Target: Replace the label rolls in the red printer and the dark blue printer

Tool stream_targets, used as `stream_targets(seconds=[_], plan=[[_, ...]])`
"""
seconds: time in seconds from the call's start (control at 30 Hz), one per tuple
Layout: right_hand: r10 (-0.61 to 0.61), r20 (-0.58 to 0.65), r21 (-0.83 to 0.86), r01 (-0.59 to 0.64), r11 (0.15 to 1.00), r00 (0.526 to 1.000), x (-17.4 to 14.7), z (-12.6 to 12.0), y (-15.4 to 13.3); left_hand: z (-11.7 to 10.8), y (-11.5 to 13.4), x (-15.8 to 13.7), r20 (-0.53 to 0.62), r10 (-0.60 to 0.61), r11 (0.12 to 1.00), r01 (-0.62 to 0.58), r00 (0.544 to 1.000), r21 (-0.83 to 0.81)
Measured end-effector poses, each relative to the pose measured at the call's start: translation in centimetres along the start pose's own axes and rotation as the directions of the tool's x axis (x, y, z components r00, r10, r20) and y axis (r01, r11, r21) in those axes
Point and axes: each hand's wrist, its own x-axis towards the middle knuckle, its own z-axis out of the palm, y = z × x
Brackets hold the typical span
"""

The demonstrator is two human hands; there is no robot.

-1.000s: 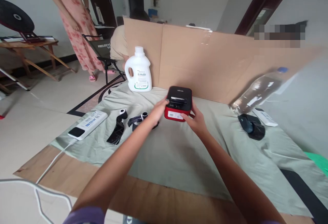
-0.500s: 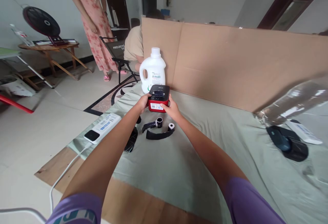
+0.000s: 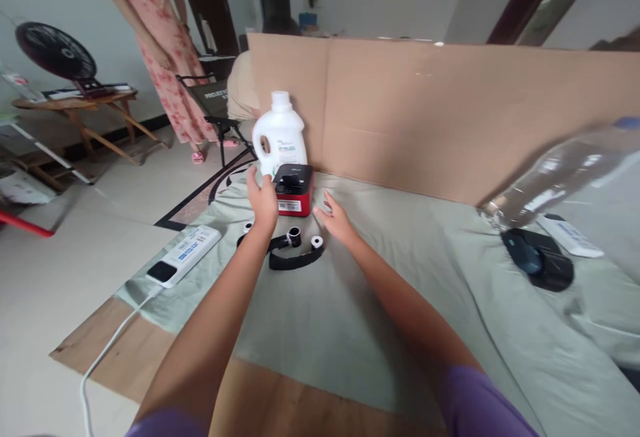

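A small red and black box-shaped device (image 3: 294, 187), like a label printer, rests on the green cloth (image 3: 370, 290) in front of a white detergent bottle (image 3: 280, 133). Just at its left front side is my left hand (image 3: 263, 200), fingers spread and holding nothing; whether it touches the device I cannot tell. My right hand (image 3: 336, 217) is apart from the device on its right, thumb and fingers open. Nearer to me lie a curved black strip with a white roll end (image 3: 296, 261) and a black strip with a dark ring (image 3: 294, 237), partly behind my left wrist.
A white power strip (image 3: 184, 257) with a cable lies on the left. Cardboard (image 3: 430, 117) stands along the back. On the right are a clear plastic bottle (image 3: 555, 170) and a computer mouse (image 3: 530, 260) on a black pad. Two people are beyond, near a folding chair (image 3: 213, 98).
Both hands have let go of the red and black device and opened, moving apart to either side of it. The view has shifted to the right.
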Motion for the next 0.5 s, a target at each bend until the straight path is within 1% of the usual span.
stream_targets(seconds=[0.03,0.07,0.1,0.13,0.17,0.2,0.23,0.27,0.3,0.33,0.4,0.47,0.5], plan=[[-0.002,-0.020,-0.004,0.002,1.000,1.000,-1.7,-2.2,0.0,0.0,0.8,-2.4,-0.053,0.154,0.987,-0.152,0.987,0.050],[-0.011,-0.051,-0.011,0.010,1.000,0.999,-3.6,-4.8,0.0,0.0,1.3,-5.2,0.013,0.248,0.965,-0.248,0.969,0.085],[-0.015,-0.096,-0.027,0.013,1.000,0.995,-5.7,-7.7,0.0,-0.1,1.4,-8.1,0.171,0.281,0.949,-0.300,0.944,0.094],[-0.015,-0.149,-0.060,0.006,0.998,0.989,-8.0,-10.7,0.0,-0.3,1.3,-10.9,0.386,0.273,0.938,-0.333,0.881,0.096],[-0.023,-0.208,-0.113,-0.001,0.994,0.978,-10.5,-13.8,-0.1,-0.6,0.9,-13.6,0.619,0.227,0.925,-0.365,0.752,0.103],[-0.038,-0.269,-0.184,-0.013,0.983,0.962,-12.9,-16.9,-0.1,-0.9,0.2,-15.9,0.768,0.176,0.904,-0.410,0.616,0.122],[-0.049,-0.304,-0.262,-0.034,0.964,0.951,-15.4,-19.9,-0.3,-1.4,-0.6,-17.9,0.845,0.125,0.871,-0.466,0.519,0.157],[-0.061,-0.339,-0.349,-0.065,0.935,0.939,-17.8,-22.8,-0.5,-1.9,-1.4,-19.4,0.891,0.073,0.829,-0.524,0.448,0.196],[-0.076,-0.375,-0.437,-0.103,0.894,0.924,-19.9,-25.5,-0.8,-2.4,-2.2,-20.5,0.910,0.028,0.783,-0.575,0.413,0.237],[-0.103,-0.413,-0.518,-0.141,0.844,0.905,-21.9,-28.0,-1.1,-3.0,-2.8,-21.3,0.917,-0.006,0.736,-0.619,0.399,0.274],[-0.210,-0.491,-0.665,-0.208,0.718,0.845,-24.9,-32.4,-1.7,-3.8,-3.6,-22.0,0.918,-0.048,0.649,-0.686,0.394,0.329],[-0.335,-0.556,-0.752,-0.289,0.593,0.761,-26.5,-36.0,-2.3,-4.3,-3.6,-22.3,0.916,-0.076,0.580,-0.730,0.393,0.361],[-0.366,-0.580,-0.768,-0.339,0.543,0.728,-26.8,-37.5,-2.5,-4.4,-3.4,-22.3,0.915,-0.089,0.554,-0.744,0.394,0.374]])
